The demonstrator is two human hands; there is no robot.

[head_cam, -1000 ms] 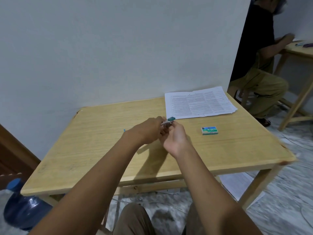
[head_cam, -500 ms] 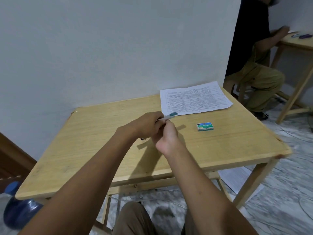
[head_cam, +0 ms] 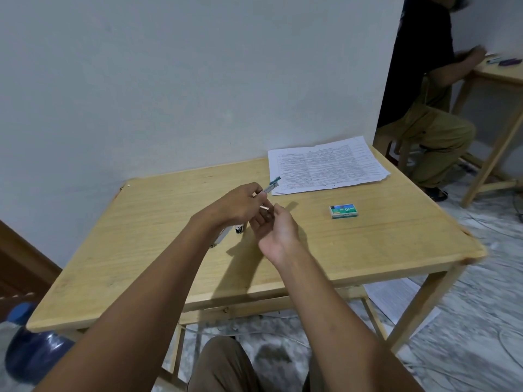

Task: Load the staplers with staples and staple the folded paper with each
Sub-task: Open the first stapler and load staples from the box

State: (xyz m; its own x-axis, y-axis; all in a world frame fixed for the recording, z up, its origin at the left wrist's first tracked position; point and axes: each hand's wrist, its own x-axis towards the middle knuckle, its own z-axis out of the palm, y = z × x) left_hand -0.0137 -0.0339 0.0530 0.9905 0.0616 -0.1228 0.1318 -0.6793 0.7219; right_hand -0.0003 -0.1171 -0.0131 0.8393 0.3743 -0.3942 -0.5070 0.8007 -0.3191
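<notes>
My left hand (head_cam: 237,206) grips a small stapler (head_cam: 272,185) above the middle of the wooden table (head_cam: 396,244); its teal tip and metal rail stick out past my fingers toward the paper. My right hand (head_cam: 273,226) is just below and to the right of it, palm up, fingertips pinching a short metallic strip of staples (head_cam: 265,207) against the left hand. A second stapler (head_cam: 225,235) lies on the table, mostly hidden under my left wrist. The printed paper (head_cam: 325,165) lies at the far right corner. A green staple box (head_cam: 343,211) sits closed to the right of my hands.
The table stands against a white wall. Another person (head_cam: 424,89) sits at a second wooden table (head_cam: 498,75) to the right. A blue water bottle (head_cam: 31,355) lies on the floor at the lower left, and a sheet of paper (head_cam: 396,301) lies under the table's right side.
My right hand has dropped slightly away from the stapler's tip and turned palm up. A staple strip now shows at its fingertips, and the second stapler has come into view under my left wrist.
</notes>
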